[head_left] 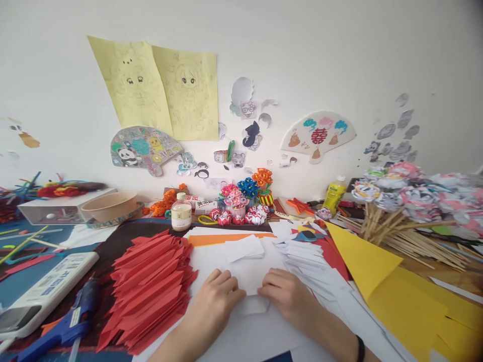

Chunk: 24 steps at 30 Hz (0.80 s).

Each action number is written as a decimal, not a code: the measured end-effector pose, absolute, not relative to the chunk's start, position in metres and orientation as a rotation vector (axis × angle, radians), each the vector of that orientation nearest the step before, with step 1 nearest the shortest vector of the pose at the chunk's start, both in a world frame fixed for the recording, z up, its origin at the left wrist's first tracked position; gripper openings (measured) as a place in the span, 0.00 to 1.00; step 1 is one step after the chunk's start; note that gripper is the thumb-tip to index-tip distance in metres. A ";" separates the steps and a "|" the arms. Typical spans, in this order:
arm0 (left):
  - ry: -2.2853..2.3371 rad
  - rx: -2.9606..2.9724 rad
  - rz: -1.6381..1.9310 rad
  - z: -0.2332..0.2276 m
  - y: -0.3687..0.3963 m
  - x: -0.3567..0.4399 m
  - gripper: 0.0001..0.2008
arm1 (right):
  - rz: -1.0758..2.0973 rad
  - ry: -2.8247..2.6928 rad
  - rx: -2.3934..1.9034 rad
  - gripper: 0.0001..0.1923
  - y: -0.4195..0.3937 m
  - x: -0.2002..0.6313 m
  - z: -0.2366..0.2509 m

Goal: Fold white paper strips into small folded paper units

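Both hands press on a small white sheet of paper with a folded-up lower edge, lying on larger white sheets. My left hand pinches its left side, fingers curled, thumb at the fold. On the right side, my right hand grips it the same way, thumb and fingers together. Just beyond sits a short stack of white paper slips. A big pile of folded red paper pieces lies left of my left hand. To the right of my right hand are folded white paper pieces.
A blue glue gun and a white power strip lie at left. Behind stand a small bottle, paper flowers and a yellow glue bottle. Yellow paper and wooden sticks lie at right.
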<state>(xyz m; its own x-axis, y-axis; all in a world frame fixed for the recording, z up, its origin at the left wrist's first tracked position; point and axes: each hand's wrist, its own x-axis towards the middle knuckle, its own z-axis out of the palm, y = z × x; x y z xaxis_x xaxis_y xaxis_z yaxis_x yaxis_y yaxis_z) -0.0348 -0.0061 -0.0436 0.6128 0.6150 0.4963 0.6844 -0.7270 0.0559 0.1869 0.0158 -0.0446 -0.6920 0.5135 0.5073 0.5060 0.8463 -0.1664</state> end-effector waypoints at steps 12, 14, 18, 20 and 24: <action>-1.045 -2.714 -0.637 -0.036 -0.007 -0.036 0.13 | -0.334 -2.609 -0.719 0.15 0.009 0.183 -0.045; -1.050 -2.699 -0.620 -0.037 -0.007 -0.035 0.12 | -0.347 -2.602 -0.738 0.15 0.008 0.182 -0.045; -1.082 -2.658 -0.566 -0.042 -0.008 -0.034 0.09 | -0.379 -2.560 -0.767 0.15 0.006 0.180 -0.047; -1.098 -2.652 -0.531 -0.044 -0.008 -0.034 0.09 | -0.380 -2.559 -0.775 0.14 0.005 0.179 -0.047; -1.197 -2.676 -0.479 -0.040 -0.012 -0.034 0.12 | -0.344 -2.594 -0.809 0.13 0.003 0.178 -0.047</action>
<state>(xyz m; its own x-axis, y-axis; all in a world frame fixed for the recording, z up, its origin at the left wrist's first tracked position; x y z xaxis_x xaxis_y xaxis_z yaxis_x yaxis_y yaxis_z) -0.0337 -0.0117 -0.0398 0.6259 0.6934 0.3571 0.7482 -0.6631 -0.0239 0.1781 0.0032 -0.0469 -0.7525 0.4877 0.4425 0.5862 0.8023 0.1126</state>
